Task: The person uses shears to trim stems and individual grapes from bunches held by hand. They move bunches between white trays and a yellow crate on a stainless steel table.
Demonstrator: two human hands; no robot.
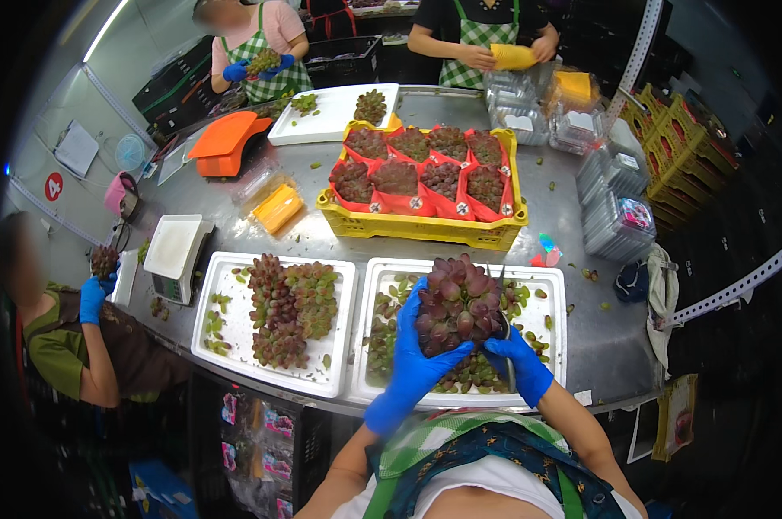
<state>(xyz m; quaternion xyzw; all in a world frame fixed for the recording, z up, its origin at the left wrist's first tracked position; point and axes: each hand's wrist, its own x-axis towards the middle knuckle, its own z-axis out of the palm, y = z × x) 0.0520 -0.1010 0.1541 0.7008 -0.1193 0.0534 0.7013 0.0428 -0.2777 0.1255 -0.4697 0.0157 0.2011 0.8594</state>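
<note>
My left hand (408, 355), in a blue glove, is closed around a large bunch of dark purple grapes (456, 303), raised over the right white tray (560, 281). My gloved right hand (522, 365) grips a pair of scissors (509, 374) at the right side of the bunch; its thin blades point up and are partly hidden by the grapes. Loose green and reddish grapes (470, 377) lie in that tray beneath. Left of it, another white tray (345, 324) bears several purple and green bunches (280, 303), with loose grapes along its left side.
Beyond the trays stands a yellow crate (408, 227) with bunches in red wrapping. A scale (173, 259), yellow packaging (278, 208) and an orange tray (226, 143) are at left; clear plastic boxes (611, 221) are stacked at right. Three co-workers, one (265, 52) holding grapes, surround the table.
</note>
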